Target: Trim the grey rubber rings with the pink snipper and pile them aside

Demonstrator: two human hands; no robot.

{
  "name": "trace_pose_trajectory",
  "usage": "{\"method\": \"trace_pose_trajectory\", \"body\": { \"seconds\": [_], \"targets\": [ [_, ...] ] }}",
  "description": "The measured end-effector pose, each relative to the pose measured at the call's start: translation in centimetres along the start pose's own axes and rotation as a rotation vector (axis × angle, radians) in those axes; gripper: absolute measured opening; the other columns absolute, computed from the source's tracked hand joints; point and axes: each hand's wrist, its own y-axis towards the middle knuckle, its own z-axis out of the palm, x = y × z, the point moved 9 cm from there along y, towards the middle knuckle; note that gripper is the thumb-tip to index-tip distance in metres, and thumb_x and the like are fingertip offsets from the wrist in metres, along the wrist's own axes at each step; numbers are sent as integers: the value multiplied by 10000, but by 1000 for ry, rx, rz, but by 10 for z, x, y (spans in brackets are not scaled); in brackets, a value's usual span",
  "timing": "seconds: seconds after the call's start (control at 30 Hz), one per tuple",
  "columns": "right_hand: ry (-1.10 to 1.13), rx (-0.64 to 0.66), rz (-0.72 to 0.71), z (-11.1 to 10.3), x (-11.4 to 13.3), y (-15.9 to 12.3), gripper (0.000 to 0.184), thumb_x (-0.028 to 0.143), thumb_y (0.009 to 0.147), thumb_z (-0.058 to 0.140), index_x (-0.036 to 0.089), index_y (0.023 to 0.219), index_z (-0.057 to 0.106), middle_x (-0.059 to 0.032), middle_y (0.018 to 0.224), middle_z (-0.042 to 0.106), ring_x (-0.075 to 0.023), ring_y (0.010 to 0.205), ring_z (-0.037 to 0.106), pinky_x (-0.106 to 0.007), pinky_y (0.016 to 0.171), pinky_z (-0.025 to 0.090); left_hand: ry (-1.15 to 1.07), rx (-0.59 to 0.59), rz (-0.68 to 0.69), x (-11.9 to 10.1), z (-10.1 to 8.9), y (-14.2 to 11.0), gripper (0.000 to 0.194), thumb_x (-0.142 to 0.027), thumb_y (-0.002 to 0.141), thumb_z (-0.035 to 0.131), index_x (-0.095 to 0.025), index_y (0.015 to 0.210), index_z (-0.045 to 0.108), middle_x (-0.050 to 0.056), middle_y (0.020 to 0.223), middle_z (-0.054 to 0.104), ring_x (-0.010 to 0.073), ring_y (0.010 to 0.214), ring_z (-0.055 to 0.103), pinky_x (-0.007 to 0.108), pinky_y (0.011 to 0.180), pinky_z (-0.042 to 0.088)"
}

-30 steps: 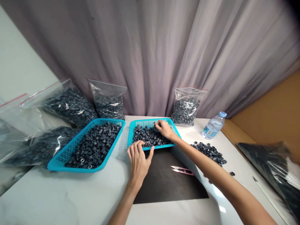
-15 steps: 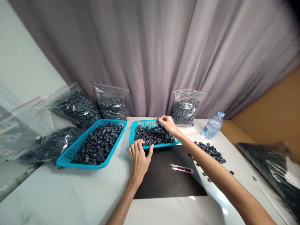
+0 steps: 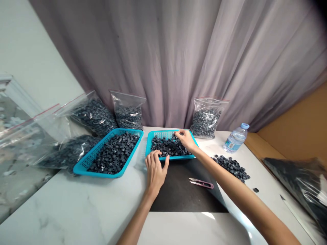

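Note:
A teal basket (image 3: 170, 158) stands ahead of me, part-filled with small black ring-shaped pieces (image 3: 167, 146). At its near left rim rests my left hand (image 3: 156, 172), fingers bent and thumb held apart, with nothing seen in its grasp. Over the right side of that basket, my right hand (image 3: 187, 140) is closed in a pinch. Something small and dark shows between its thumb and forefinger, apparently one of the black pieces, though the fingers partly cover it. On the dark mat (image 3: 178, 194) below lies a pair of pink-handled thread snips (image 3: 201, 184).
Left of it stands a second teal basket (image 3: 102, 174), full of the same pieces. Zip bags of them stand behind, one (image 3: 129, 115) left and another (image 3: 206, 119) right. A water bottle (image 3: 235, 140) and a loose pile of black pieces (image 3: 231, 166) are at right.
The whole scene has shifted somewhat right as my view turned left. My right hand sits slightly lower at the basket, still pinched. My left hand stays by the near rim.

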Motion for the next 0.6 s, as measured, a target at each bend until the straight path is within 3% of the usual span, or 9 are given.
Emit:
{"method": "trace_pose_trajectory", "body": {
  "seconds": [0.1,0.2,0.33,0.47,0.53,0.6],
  "targets": [
    [-1,1,-23,1,4,-11,352,368,954,622,161,1238,601,-74,1248,618,-263,1066,640,-442,884,561,-19,-8,-14,0,-1,-3,212,-360,959,521,-189,1081,542,143,1095,642,317,1085,580,478,952,429],
    [-23,29,-78,4,16,-38,334,371,956,618,157,1212,610,-70,1203,636,-243,1022,654,-421,856,570,-43,-16,-38,5,-8,0,172,-306,979,462,-199,1090,538,139,1096,643,298,1079,591,463,957,445],
    [-107,102,-201,21,39,-93,331,364,1006,475,155,811,642,-5,731,671,-160,673,644,-273,641,525,-77,119,-22,17,-10,38,183,-298,988,409,-223,1059,560,94,1008,663,258,997,629,404,904,489],
    [-259,202,-330,58,49,-129,173,263,966,526,200,814,580,30,670,645,-132,561,595,-231,560,455,-62,440,55,17,27,92,255,-446,918,555,-264,1082,625,73,1130,688,287,1104,610,429,963,467],
    [-361,226,-385,76,49,-133,120,222,930,565,206,811,561,-2,729,660,-165,613,618,-258,596,460,-15,602,58,14,56,106,366,-517,841,655,-282,1122,651,89,1213,673,347,1192,571,488,960,468],
    [-457,231,-425,87,46,-132,111,210,924,566,206,813,553,-39,760,663,-212,682,642,-298,648,473,42,733,45,10,83,107,373,-446,883,652,-230,1186,637,106,1236,653,316,1145,606,499,925,507]
  ]
}}
